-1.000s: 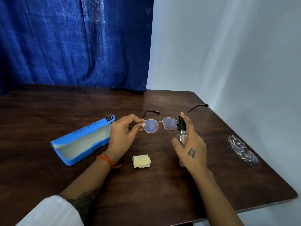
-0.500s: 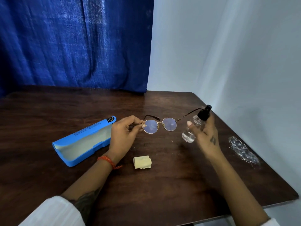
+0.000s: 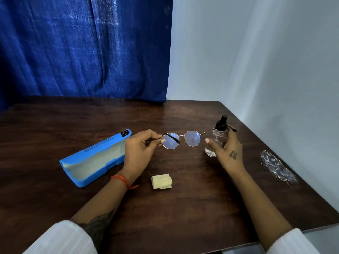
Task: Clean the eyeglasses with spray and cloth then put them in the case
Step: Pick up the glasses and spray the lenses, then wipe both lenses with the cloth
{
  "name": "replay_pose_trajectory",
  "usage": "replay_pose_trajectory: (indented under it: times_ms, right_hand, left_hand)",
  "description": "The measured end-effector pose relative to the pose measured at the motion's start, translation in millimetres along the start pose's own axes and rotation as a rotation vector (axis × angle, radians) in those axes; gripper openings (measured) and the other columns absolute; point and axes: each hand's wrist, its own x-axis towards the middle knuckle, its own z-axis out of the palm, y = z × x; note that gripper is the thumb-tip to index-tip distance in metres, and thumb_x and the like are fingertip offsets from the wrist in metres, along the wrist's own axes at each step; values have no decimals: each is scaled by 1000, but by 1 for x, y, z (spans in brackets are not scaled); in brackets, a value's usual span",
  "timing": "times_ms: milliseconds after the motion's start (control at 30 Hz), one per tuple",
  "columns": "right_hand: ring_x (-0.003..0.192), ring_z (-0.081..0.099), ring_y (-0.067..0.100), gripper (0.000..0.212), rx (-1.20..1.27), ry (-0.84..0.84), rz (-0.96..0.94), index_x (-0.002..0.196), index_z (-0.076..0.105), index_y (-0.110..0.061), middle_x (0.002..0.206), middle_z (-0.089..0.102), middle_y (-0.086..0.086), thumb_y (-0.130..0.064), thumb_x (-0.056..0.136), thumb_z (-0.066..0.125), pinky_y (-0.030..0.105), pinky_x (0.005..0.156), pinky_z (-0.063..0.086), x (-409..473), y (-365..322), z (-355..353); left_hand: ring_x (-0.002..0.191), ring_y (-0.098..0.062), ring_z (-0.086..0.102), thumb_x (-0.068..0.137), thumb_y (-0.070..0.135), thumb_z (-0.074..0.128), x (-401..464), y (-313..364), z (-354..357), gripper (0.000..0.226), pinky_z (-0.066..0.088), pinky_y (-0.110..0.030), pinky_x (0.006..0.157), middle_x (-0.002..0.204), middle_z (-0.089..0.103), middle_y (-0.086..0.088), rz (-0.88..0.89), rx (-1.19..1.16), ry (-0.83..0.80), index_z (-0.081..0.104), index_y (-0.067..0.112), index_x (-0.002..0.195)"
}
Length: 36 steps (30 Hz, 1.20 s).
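Round gold-rimmed eyeglasses (image 3: 192,138) hang above the middle of the dark wooden table (image 3: 183,208), temples unfolded. My left hand (image 3: 139,151) pinches them at the left hinge. To their right, my right hand (image 3: 226,151) grips a small clear spray bottle (image 3: 216,138) with a black nozzle, standing upright on or just above the table; the glasses' right temple crosses in front of its neck. A folded pale yellow cloth (image 3: 161,181) lies on the table between my forearms. The blue case (image 3: 95,158) lies open at the left, its pale lining showing.
A whitish smear (image 3: 278,167) marks the table near its right edge. A blue curtain (image 3: 82,48) hangs behind the table and a white wall (image 3: 256,61) stands along the right side.
My right hand has carried the spray bottle from in front of the right lens out to the right and lowered it upright by the table. The left hand has kept the glasses nearly still.
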Motion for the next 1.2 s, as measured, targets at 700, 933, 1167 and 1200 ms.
replay_pose_trajectory:
  times_ms: [700,933,1167,1200]
  right_hand:
    - [91,59,3,20,-63,-648,-604,99,73,-19,100,72,-6,-15,81,68,13,87,40,-80,-51,48]
    - [76,66,5,15,154,-78,-218,87,69,-19,84,69,-12,-13,75,75,26,70,53,-47,-63,40]
    - [79,64,21,18,-240,12,-421,84,73,-12,85,72,2,-2,69,72,17,75,41,-41,-66,70]
    - [82,62,19,21,-251,7,-447,86,74,-11,87,71,4,0,68,72,17,76,42,-44,-64,72]
  left_hand:
    - [63,-2,64,73,-6,69,0,-8,4,19,53,-14,62,73,68,8,-163,-144,-7,62,10,66]
    - [64,-3,65,73,-2,70,-1,-4,1,9,53,-14,62,75,68,5,-121,-89,-31,67,7,73]
    - [65,-11,67,75,-3,68,-2,-6,0,16,56,-21,62,79,70,0,-153,-110,-48,66,14,72]
    - [65,-10,67,75,-3,68,-2,-5,-1,21,55,-21,62,78,70,1,-162,-115,-45,65,18,71]
